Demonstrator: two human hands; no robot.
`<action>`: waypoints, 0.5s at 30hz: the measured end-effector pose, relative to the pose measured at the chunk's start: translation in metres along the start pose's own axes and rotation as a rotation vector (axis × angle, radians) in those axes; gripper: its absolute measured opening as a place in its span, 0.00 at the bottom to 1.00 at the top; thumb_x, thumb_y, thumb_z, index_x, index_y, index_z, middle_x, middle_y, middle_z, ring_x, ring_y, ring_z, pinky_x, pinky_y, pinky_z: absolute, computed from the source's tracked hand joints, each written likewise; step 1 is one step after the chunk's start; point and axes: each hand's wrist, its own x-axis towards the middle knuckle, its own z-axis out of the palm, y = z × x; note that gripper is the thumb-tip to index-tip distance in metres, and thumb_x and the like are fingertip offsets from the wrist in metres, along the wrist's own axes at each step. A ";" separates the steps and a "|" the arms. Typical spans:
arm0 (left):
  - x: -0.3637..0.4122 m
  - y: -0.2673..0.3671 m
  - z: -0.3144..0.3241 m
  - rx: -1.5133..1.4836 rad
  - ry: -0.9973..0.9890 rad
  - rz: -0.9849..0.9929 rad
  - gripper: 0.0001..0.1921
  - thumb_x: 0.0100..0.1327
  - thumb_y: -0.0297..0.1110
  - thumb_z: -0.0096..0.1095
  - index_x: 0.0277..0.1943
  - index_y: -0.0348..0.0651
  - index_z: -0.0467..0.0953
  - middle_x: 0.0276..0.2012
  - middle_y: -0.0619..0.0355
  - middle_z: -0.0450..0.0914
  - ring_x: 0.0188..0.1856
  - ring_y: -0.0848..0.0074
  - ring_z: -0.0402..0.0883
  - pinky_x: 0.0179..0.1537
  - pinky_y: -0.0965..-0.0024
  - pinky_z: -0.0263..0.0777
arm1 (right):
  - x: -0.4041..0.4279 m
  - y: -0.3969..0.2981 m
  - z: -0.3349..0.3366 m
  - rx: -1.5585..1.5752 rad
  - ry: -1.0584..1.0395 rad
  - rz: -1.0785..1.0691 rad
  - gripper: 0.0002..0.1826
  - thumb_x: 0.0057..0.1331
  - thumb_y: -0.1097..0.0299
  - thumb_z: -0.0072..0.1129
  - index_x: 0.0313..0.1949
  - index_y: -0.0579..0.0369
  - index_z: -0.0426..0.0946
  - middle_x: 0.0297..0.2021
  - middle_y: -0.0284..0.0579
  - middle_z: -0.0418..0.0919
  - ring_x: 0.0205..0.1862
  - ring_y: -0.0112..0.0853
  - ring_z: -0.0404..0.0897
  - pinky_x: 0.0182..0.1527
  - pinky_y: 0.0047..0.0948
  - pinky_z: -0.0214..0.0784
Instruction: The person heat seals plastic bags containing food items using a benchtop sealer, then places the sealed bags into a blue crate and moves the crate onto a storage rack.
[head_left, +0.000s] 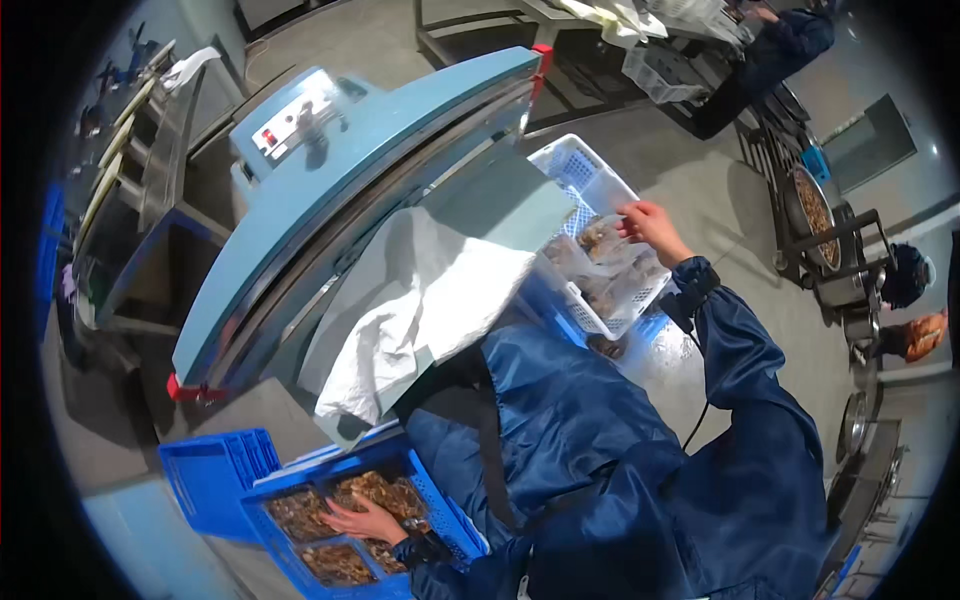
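Note:
My left hand (364, 519) lies with fingers spread over packed brown food (375, 491) in a blue plastic crate (450, 510) at the lower left. It holds nothing that I can see. On the right, my right hand (651, 229) is above a white perforated plastic basket (596, 169). Its fingers curl at the film of a clear plastic bag (600, 240) with brown contents; whether they grip it is unclear. More filled bags (604, 296) lie in that basket. Before me stands a light-blue bag sealing machine (360, 157), a white cloth (427, 307) draped over its sloping shelf (495, 202).
Stacked blue crates (217, 480) stand beside the food crate. The machine has red end caps (191, 390) and a switch panel (296, 120). At the upper right another person (780, 56) stands by a metal table. A wide pan of food (814, 214) is at the far right.

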 end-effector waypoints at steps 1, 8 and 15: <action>0.005 0.008 -0.009 -0.151 0.094 0.066 0.25 0.67 0.46 0.50 0.63 0.42 0.63 0.68 0.47 0.51 0.67 0.52 0.55 0.60 0.48 0.57 | 0.015 0.026 -0.035 -0.006 0.097 0.031 0.14 0.66 0.57 0.51 0.42 0.55 0.74 0.30 0.36 0.79 0.29 0.22 0.77 0.31 0.22 0.70; 0.016 0.130 -0.109 -0.645 -0.147 0.117 0.13 0.68 0.31 0.49 0.49 0.32 0.74 0.45 0.46 0.78 0.47 0.60 0.75 0.50 0.64 0.66 | 0.102 0.104 0.018 -0.739 -0.085 -0.052 0.21 0.61 0.51 0.53 0.38 0.59 0.79 0.36 0.50 0.81 0.35 0.35 0.82 0.34 0.34 0.73; 0.027 0.219 -0.148 -0.681 -0.553 0.513 0.08 0.66 0.25 0.50 0.42 0.32 0.76 0.36 0.53 0.80 0.38 0.76 0.78 0.40 0.73 0.71 | 0.160 0.153 0.060 -1.092 -0.132 -0.019 0.16 0.57 0.60 0.50 0.38 0.57 0.80 0.39 0.56 0.80 0.43 0.47 0.79 0.46 0.42 0.71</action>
